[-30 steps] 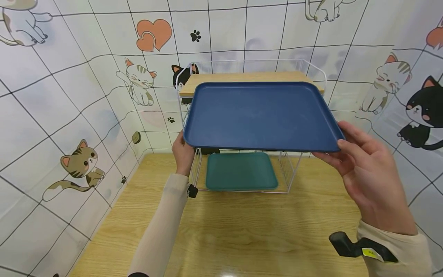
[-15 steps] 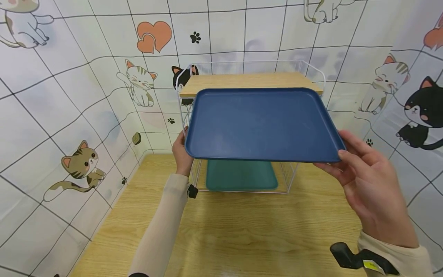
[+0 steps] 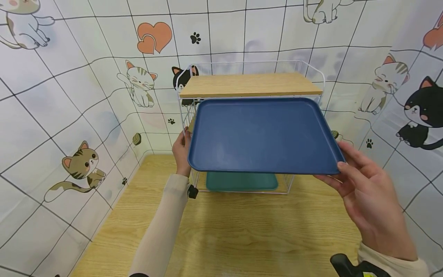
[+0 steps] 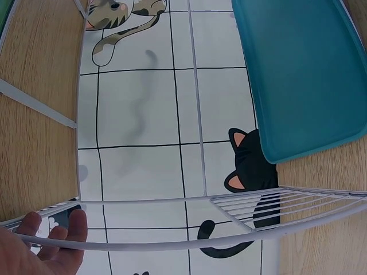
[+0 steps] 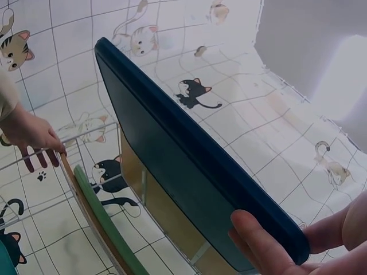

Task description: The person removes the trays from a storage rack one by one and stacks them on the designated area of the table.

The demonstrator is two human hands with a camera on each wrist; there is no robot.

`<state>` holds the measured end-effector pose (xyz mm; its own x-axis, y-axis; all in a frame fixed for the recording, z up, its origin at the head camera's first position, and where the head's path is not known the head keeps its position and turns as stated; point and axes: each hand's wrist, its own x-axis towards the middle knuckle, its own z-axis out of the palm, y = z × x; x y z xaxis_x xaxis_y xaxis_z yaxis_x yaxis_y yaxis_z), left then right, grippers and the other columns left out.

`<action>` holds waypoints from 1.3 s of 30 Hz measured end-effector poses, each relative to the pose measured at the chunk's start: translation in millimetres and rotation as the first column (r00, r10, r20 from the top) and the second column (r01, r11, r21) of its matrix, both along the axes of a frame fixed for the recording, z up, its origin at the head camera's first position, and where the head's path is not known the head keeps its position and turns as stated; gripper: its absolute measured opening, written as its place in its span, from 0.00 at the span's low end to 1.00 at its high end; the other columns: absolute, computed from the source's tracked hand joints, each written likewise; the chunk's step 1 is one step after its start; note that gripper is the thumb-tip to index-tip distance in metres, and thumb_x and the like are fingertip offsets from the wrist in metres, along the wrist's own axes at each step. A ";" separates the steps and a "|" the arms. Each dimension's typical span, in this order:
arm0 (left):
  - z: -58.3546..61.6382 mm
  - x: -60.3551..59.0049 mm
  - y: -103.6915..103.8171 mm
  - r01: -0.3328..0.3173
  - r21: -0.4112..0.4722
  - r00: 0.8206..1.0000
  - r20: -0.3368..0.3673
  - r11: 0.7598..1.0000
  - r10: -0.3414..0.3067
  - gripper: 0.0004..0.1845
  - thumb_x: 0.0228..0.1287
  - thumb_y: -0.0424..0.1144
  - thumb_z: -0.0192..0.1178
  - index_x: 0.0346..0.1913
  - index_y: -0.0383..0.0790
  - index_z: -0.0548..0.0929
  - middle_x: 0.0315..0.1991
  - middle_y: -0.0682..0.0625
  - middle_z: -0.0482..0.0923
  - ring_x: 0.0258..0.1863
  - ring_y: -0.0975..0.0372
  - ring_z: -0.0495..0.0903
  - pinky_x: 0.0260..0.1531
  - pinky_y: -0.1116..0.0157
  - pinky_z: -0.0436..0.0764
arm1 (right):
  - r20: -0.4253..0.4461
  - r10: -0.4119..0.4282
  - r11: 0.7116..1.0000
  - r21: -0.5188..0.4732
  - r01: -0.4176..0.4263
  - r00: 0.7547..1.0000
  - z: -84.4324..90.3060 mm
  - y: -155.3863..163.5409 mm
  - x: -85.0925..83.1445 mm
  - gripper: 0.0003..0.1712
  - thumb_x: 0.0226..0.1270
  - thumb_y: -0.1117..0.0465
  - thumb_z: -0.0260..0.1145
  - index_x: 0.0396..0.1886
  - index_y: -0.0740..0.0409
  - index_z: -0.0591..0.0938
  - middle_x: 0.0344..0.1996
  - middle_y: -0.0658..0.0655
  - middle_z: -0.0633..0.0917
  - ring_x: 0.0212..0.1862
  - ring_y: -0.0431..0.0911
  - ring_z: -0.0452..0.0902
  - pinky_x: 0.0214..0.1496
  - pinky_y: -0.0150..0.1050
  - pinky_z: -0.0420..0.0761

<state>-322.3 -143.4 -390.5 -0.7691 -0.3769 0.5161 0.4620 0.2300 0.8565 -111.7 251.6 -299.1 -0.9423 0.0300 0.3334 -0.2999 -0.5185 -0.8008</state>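
Your right hand [image 3: 367, 192] pinches the stiff, light-looking blue tray [image 3: 263, 134] by its corner; left hand [image 3: 181, 152] grips the rack [image 3: 185, 115].

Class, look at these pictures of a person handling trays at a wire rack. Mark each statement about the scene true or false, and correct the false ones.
1. The right hand grips the flat dark blue plastic tray at its near right corner. True.
2. A teal rectangular tray lies on the bottom level of the white wire rack with wooden shelves. True.
3. The dark blue tray rests on the rack's top shelf. False: it is held in the air in front of the rack, below the top shelf.
4. The left hand grips the teal tray. False: its fingers are by the rack's wire rim, at its left side.
5. The rack stands on a wood-grain table. True.
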 end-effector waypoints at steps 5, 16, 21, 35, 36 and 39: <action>-0.4 0.8 -0.4 -0.013 -0.001 0.999 0.033 1.000 0.013 0.19 0.83 0.44 0.49 0.64 0.41 0.83 0.59 0.41 0.84 0.57 0.50 0.84 0.58 0.53 0.79 | 0.017 0.019 0.999 -0.034 -0.019 1.000 -6.7 0.7 2.5 0.29 0.79 0.78 0.48 0.75 0.59 0.70 0.68 0.55 0.77 0.56 0.52 0.86 0.47 0.48 0.85; 3.2 4.0 -0.5 -0.017 0.001 0.998 0.056 1.000 0.017 0.20 0.83 0.46 0.49 0.64 0.42 0.83 0.46 0.37 0.86 0.38 0.59 0.80 0.43 0.62 0.75 | 0.040 0.037 0.998 -0.054 -0.035 0.999 -24.8 -0.2 8.2 0.29 0.79 0.78 0.48 0.74 0.58 0.70 0.66 0.55 0.79 0.56 0.52 0.86 0.48 0.48 0.85; 5.3 5.8 1.0 -0.025 -0.002 0.999 0.045 1.000 0.025 0.20 0.83 0.45 0.49 0.63 0.41 0.84 0.29 0.35 0.79 0.21 0.66 0.70 0.28 0.69 0.70 | 0.056 0.031 0.999 -0.024 -0.030 0.998 -32.7 -0.6 9.4 0.30 0.79 0.77 0.49 0.76 0.58 0.67 0.67 0.53 0.78 0.56 0.51 0.86 0.48 0.47 0.86; 7.3 4.9 1.9 -0.057 0.005 0.996 0.066 0.998 0.056 0.19 0.82 0.45 0.51 0.62 0.41 0.85 0.41 0.39 0.86 0.19 0.70 0.71 0.26 0.72 0.72 | 0.102 0.020 1.000 0.009 -0.021 0.995 -59.8 0.4 16.1 0.30 0.80 0.77 0.48 0.76 0.54 0.70 0.73 0.49 0.69 0.56 0.48 0.86 0.49 0.46 0.86; 6.7 4.2 1.7 -0.055 0.005 0.996 0.067 0.998 0.055 0.19 0.82 0.45 0.51 0.61 0.41 0.85 0.42 0.39 0.86 0.19 0.70 0.71 0.26 0.72 0.72 | 0.104 0.019 1.000 0.006 -0.020 0.994 -61.1 -0.2 16.2 0.30 0.80 0.77 0.48 0.75 0.54 0.70 0.72 0.49 0.70 0.55 0.48 0.86 0.49 0.46 0.86; 4.9 1.7 1.0 -0.053 -0.002 0.996 0.066 0.999 0.053 0.19 0.82 0.46 0.50 0.58 0.40 0.86 0.48 0.41 0.87 0.22 0.68 0.72 0.27 0.71 0.72 | 0.090 0.019 1.000 -0.001 -0.019 0.996 -65.4 -1.5 16.9 0.30 0.80 0.77 0.47 0.75 0.55 0.69 0.70 0.49 0.74 0.55 0.49 0.86 0.48 0.46 0.87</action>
